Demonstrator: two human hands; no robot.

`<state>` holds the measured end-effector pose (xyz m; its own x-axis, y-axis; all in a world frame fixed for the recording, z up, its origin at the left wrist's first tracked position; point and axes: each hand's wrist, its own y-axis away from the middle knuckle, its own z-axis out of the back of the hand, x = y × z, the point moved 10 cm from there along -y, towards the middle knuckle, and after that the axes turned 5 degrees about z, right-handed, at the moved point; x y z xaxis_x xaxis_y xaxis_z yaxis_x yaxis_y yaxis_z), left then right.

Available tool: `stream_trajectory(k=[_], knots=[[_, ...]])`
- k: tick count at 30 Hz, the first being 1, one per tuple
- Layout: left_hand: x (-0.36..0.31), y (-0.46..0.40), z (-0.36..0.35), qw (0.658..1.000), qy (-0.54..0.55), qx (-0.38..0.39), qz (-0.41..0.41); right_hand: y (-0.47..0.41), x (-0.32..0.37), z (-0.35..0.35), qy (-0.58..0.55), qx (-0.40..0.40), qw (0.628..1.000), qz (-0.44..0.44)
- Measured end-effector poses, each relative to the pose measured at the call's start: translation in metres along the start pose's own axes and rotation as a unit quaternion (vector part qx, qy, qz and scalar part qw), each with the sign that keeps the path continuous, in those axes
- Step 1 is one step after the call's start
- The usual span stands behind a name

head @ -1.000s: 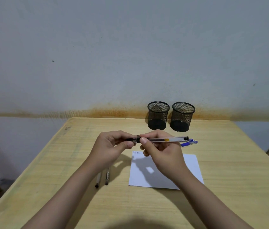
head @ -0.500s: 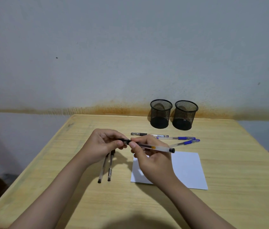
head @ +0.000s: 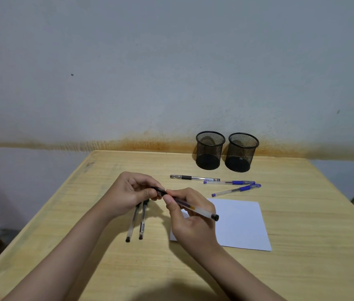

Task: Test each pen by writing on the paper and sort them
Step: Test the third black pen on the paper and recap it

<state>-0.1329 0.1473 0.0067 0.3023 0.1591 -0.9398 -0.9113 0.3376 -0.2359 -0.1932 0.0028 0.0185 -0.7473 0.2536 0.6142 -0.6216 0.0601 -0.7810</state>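
Both hands have dropped toward the paper [head: 240,224]: left hand [head: 128,192] pinches the cap [head: 159,190], right hand [head: 190,216] grips the pen [head: 197,209]; uncapping looks underway.

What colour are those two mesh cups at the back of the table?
Both mesh cups are black, seen clearly in the head view.

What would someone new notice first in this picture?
Both hands meet mid-table on one clear pen: the left hand pinches its black cap end, the right hand holds the barrel. Behind them two black mesh cups stand side by side at the table's far edge, near the rust-stained wall.
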Motion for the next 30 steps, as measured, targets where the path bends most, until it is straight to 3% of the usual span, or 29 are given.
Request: stream_trajectory(k=[3,6,8,11,15,20,23,30], knots=[[0.000,-0.003,0.005,0.999,-0.039,-0.017,0.004,-0.001,0.008,0.006,-0.009,-0.019,1.000,0.008],[0.026,0.017,0.091,0.972,-0.083,-0.213,0.054,-0.008,0.031,0.032,-0.058,-0.047,0.995,0.060],[0.039,0.036,0.135,0.954,-0.057,-0.284,0.083,-0.017,0.032,0.047,-0.050,-0.056,0.996,0.052],[0.042,0.035,0.120,0.954,-0.092,-0.259,0.118,-0.022,0.014,0.042,-0.037,-0.047,0.998,-0.013],[0.063,0.035,0.097,0.940,-0.106,-0.276,0.172,-0.016,0.011,0.025,-0.062,-0.018,0.998,-0.010],[0.084,0.024,0.092,0.925,-0.286,-0.176,0.178,-0.015,0.000,0.028,-0.097,-0.017,0.994,-0.047],[0.096,0.027,0.093,0.910,-0.341,-0.158,0.177,-0.014,-0.011,0.031,-0.111,-0.015,0.991,-0.079],[0.090,0.029,0.088,0.908,-0.338,-0.169,0.179,-0.019,-0.025,0.045,-0.095,-0.008,0.990,-0.103]])
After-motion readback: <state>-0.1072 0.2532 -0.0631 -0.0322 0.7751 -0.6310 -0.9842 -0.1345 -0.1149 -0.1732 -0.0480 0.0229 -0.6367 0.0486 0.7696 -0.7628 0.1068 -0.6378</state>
